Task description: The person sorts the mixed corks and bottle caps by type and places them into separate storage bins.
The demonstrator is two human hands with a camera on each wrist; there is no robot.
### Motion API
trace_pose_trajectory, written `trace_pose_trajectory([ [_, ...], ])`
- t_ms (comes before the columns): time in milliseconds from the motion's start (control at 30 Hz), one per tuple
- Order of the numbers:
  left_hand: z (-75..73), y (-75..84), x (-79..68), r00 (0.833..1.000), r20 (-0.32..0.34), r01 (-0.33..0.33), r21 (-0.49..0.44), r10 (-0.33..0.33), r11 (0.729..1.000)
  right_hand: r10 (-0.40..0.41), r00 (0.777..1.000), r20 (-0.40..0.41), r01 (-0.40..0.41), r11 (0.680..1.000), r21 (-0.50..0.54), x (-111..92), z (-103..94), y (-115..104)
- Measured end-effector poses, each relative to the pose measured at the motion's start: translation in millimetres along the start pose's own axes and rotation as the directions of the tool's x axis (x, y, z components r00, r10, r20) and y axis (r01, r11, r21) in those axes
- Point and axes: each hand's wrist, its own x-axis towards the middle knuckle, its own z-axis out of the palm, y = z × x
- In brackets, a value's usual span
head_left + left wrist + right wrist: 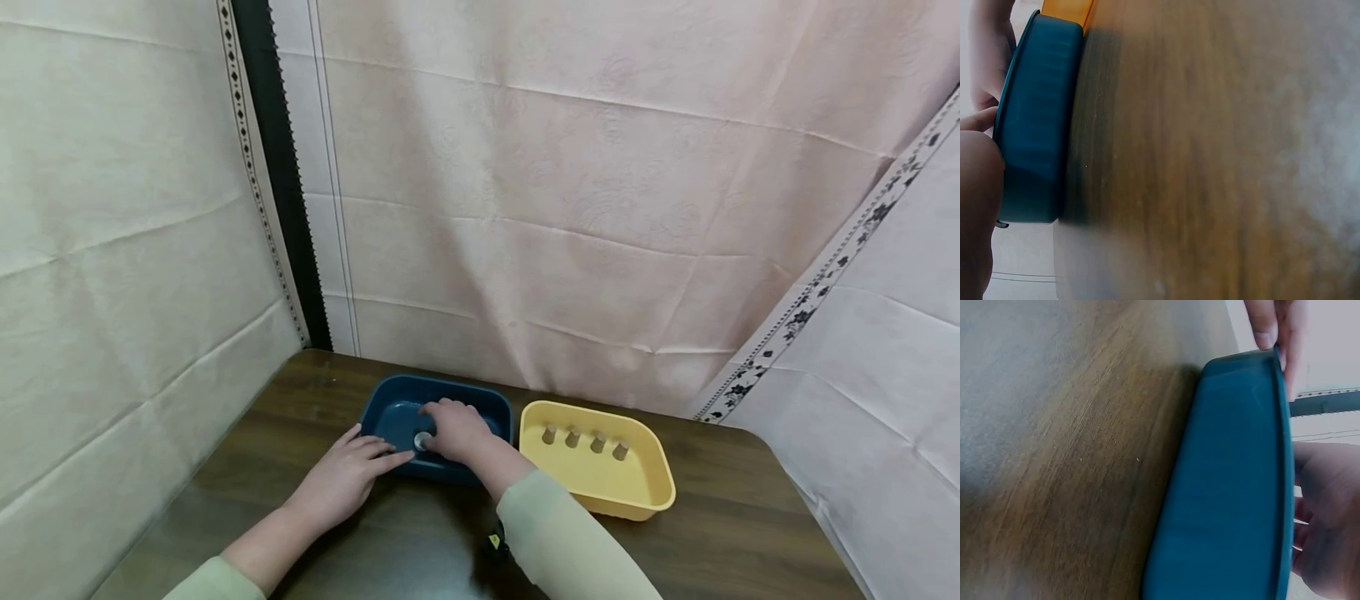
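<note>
A dark blue tray [447, 477] stands on the table with both hands at it. My left hand [339, 482] holds its front left corner, and in the right wrist view the thumb [1265, 336] lies outside the rim with fingers beyond it. Over the tray's inside, my right hand [457, 429] reaches in, fingers spread from the thumb. By the thumb tip is a small whitish round thing [422, 441], its kind unclear. The index fingertip appears apart from it. Tray walls hide the fingertips in the wrist views.
Right of the blue tray stands a yellow tray [600, 482] with several small corks [597, 442] in a row. A small black thing with a yellow mark [494, 542] shows by the right sleeve. Pale cloth [570, 208] hangs behind the brown table [720, 517].
</note>
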Motion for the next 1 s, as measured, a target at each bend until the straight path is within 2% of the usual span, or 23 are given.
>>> trace_pose_trajectory([
  [133, 1.5, -0.8, -0.3, 1.0, 0.014, 0.017, 0.003, -0.017, 1.0, 0.011, 0.998, -0.057, -0.009, 0.999, 0.046, -7, -2.9, 2],
  [367, 1.4, -1.6, -1.0, 0.998, 0.044, 0.044, 0.009, -0.045, 0.999, 0.036, 0.987, -0.159, -0.005, 0.982, 0.187, -27, -5.5, 4],
  [467, 2.0, -1.4, 0.0, 0.999, 0.034, 0.039, 0.011, -0.039, 0.999, 0.026, 0.979, -0.2, 0.019, 0.975, 0.22, -41, -6.6, 6],
  [633, 3.3, -1.0, 0.3, 0.999, 0.019, 0.027, 0.018, -0.028, 0.999, -0.035, 0.967, -0.254, 0.092, 0.973, 0.214, -67, -6.2, 9],
  [767, 3.8, -2.2, 0.4, 0.999, 0.01, 0.03, 0.031, -0.03, 0.999, -0.059, 0.961, -0.272, 0.121, 0.969, 0.216, -87, -5.2, 13],
  [1000, 4.6, -7.8, 0.9, 1.0, -0.01, 0.024, 0.046, -0.023, 0.999, -0.048, 0.97, -0.239, 0.108, 0.963, 0.245, -118, 2.6, 27],
])
